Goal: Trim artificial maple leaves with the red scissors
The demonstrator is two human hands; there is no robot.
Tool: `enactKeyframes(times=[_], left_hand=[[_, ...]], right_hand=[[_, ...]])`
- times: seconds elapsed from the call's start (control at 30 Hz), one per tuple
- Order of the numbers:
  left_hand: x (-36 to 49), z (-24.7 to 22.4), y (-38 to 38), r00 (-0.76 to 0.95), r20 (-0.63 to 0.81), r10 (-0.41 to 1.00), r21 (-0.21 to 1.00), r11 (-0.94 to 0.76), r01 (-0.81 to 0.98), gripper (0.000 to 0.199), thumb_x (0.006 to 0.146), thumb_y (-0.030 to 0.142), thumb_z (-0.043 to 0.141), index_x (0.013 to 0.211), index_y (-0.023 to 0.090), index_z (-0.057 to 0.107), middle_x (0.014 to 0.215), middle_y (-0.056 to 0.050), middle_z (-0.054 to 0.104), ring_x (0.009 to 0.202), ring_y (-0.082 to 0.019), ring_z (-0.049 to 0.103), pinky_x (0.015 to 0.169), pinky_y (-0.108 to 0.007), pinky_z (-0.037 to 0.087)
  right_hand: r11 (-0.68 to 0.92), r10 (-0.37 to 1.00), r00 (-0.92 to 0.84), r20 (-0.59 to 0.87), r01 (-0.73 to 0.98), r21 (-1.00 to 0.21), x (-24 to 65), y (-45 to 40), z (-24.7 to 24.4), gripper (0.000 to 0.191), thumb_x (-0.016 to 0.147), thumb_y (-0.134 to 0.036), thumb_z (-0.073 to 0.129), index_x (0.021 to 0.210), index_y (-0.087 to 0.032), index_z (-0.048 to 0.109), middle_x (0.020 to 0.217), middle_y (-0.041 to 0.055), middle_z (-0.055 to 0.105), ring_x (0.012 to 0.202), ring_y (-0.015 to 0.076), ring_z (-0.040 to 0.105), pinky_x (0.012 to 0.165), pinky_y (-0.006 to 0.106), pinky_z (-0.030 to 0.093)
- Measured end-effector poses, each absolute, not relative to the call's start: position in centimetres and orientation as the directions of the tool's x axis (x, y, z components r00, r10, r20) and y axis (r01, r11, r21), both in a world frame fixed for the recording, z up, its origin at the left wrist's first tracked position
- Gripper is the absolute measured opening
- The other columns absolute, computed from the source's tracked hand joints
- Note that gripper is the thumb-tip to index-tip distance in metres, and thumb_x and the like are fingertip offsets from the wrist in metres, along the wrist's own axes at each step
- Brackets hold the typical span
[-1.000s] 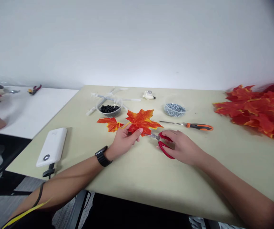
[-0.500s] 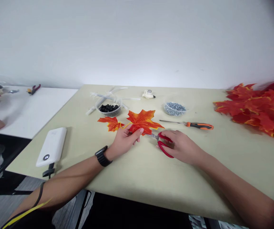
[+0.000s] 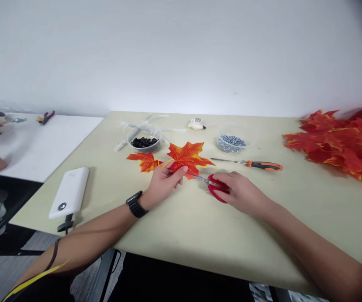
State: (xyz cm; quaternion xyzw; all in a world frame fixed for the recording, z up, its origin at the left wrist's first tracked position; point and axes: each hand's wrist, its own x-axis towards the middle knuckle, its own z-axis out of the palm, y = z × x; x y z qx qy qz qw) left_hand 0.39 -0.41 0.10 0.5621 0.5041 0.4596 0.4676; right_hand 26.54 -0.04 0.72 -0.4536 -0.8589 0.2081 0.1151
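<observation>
Scissors point(image 3: 211, 179) at orange leaf point(image 3: 187, 154), between near and far edges of the table point(image 3: 174, 235).
Our left hand point(image 3: 163, 186) pinches the leaf; our right hand point(image 3: 240, 191) has fingers gripping red handles.

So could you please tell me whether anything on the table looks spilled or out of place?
Mildly, yes: clear strips lie crossed at odd angles around the bowl of black pieces, looking untidy. A tiny speck right of the silvery pieces is too small to identify.
</observation>
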Motion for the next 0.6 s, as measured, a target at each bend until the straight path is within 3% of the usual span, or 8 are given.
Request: enactKeyframes(times=[0.17,0.37,0.6], left_hand=[[0.21,-0.41,-0.21,0.066,0.052,0.997,0.989,-0.060,0.136,0.054,0.090,0.052,0.071,0.052,0.016,0.056,0.051,0.001,0.055,0.046,-0.006,0.044,0.053,-0.023,0.042],[0.29,-0.14,-0.07,0.036,0.080,0.996,0.995,-0.082,0.050,0.046,0.088,0.053,0.074,0.066,0.017,0.054,0.056,0.003,0.056,0.045,-0.006,0.044,0.045,-0.020,0.035],[0.42,0.43,-0.08,0.051,0.135,0.989,0.991,-0.135,-0.013,0.039,0.087,0.053,0.075,0.078,0.018,0.061,0.058,0.004,0.055,0.047,-0.006,0.045,0.042,-0.019,0.036]], right_hand=[[0.522,0.819,-0.572,0.040,0.714,-0.467,26.59,0.03,0.67,0.017,0.098,-0.037,0.057,0.103,-0.025,0.068,0.090,0.0027,0.072,0.078,0.0202,0.060,0.076,0.034,0.044],[0.523,0.816,-0.577,0.035,0.711,-0.470,26.54,-0.01,0.90,0.018,0.099,-0.037,0.056,0.100,-0.024,0.069,0.088,0.0043,0.072,0.076,0.0206,0.060,0.072,0.034,0.044],[0.488,0.838,-0.545,0.025,0.728,-0.482,26.36,-0.06,0.79,0.020,0.098,-0.042,0.060,0.098,-0.024,0.067,0.082,0.0028,0.070,0.073,0.0199,0.059,0.070,0.033,0.043]])
